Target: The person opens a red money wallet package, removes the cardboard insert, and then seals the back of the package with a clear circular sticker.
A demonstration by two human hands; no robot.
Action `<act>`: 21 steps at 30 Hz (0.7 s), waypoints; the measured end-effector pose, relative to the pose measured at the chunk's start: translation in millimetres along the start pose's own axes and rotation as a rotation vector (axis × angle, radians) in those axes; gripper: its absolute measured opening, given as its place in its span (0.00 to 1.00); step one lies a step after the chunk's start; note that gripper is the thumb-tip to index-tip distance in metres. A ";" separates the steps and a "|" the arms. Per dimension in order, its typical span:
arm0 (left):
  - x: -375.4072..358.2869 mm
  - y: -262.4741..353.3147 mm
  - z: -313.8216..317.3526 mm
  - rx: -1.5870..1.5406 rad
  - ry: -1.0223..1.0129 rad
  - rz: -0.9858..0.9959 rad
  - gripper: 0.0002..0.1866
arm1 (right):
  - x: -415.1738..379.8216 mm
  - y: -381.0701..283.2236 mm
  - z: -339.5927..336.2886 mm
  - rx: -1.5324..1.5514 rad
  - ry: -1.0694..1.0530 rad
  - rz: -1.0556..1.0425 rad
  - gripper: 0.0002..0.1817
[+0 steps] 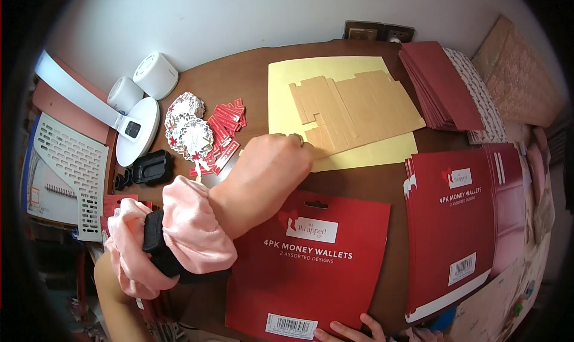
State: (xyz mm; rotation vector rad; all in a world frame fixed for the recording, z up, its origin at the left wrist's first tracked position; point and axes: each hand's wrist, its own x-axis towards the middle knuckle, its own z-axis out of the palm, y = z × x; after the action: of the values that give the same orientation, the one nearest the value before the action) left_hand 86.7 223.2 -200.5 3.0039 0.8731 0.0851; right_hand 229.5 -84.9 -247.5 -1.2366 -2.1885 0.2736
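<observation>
My left hand, with a pink scrunchie and a black band on its arm, is closed near the lower left of the yellow sheet. Its fingers curl under, so whatever they hold is hidden. Beneath my left arm, a red "4PK Money Wallets" card pack lies on the table. The fingers of my right hand are spread at the pack's lower right edge, beside the barcode; the rest of that hand is out of frame. A cut flat piece of brown cardboard rests on the yellow sheet.
More red wallet packs are stacked at right, below dark red cards. Round floral paper pieces and small red labels lie left of centre. A black tray, white lamp and white cylinders stand further left.
</observation>
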 end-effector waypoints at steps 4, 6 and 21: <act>2.5 -6.9 1.6 -0.136 0.082 -0.090 0.04 | -0.1 -0.3 -0.5 0.011 0.000 0.013 0.13; 2.5 -12.4 2.6 -0.171 0.087 -0.113 0.04 | -0.2 0.4 -1.3 -0.002 -0.015 -0.001 0.13; -0.3 -24.2 0.6 -0.225 0.058 -0.082 0.05 | 0.1 -1.2 0.2 -0.002 -0.009 0.013 0.13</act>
State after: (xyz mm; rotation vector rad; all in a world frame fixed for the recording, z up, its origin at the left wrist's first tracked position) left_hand 73.5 243.4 -201.7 2.7669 0.9219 0.2529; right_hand 228.5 -85.4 -247.0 -1.2538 -2.1896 0.2824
